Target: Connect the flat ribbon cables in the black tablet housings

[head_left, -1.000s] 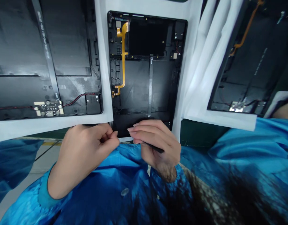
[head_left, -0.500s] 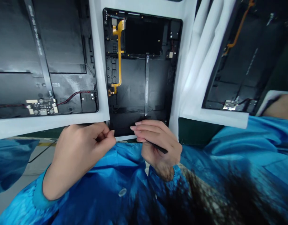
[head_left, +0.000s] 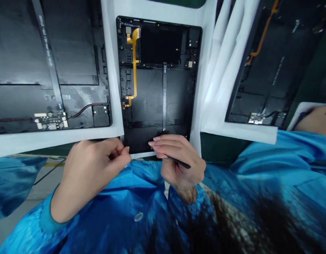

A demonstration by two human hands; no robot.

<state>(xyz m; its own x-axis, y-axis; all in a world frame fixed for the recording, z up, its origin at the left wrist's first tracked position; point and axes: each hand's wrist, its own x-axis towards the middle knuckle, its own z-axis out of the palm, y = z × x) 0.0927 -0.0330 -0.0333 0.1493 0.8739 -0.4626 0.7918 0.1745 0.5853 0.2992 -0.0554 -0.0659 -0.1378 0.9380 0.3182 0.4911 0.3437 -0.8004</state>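
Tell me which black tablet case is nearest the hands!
The middle black tablet case: its bottom edge meets the left hand and right hand, holding a black pick; the side cases lie farther off.

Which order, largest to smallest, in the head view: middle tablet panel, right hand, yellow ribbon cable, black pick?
1. Middle tablet panel
2. Right hand, though nearness to the camera may inflate it
3. Yellow ribbon cable
4. Black pick, with only part showing past the fingers
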